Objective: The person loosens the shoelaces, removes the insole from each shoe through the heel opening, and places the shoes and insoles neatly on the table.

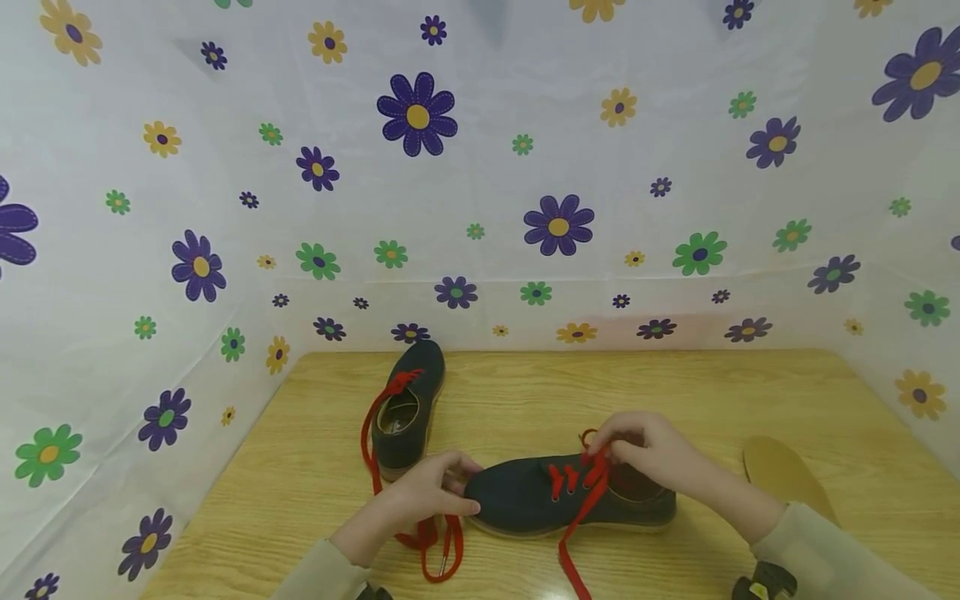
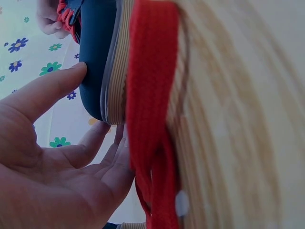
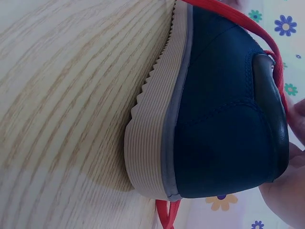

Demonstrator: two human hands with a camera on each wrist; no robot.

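A dark navy shoe [image 1: 513, 493] with a pale ribbed sole lies sideways across the wooden table, its toe to the left. My left hand [image 1: 426, 492] holds the toe, thumb on the near side and fingers round the front; in the left wrist view the thumb [image 2: 71, 76] rests on the upper. Above the shoe's opening, my right hand [image 1: 651, 448] pinches the red shoelace [image 1: 592, 502], which runs through the eyelets and trails over the near side. The right wrist view shows the heel [image 3: 219, 148] up close, with the right fingertips partly out of frame.
Behind the left hand stands a matching shoe [image 1: 401, 450], toe pointing away, its red lace [image 1: 370, 425] hanging down its left side. Lace loops [image 1: 453, 550] lie by the left wrist. A tan insole [image 1: 783, 471] lies beyond the right forearm. Flower-printed sheeting [image 1: 480, 167] surrounds the table [image 1: 540, 400].
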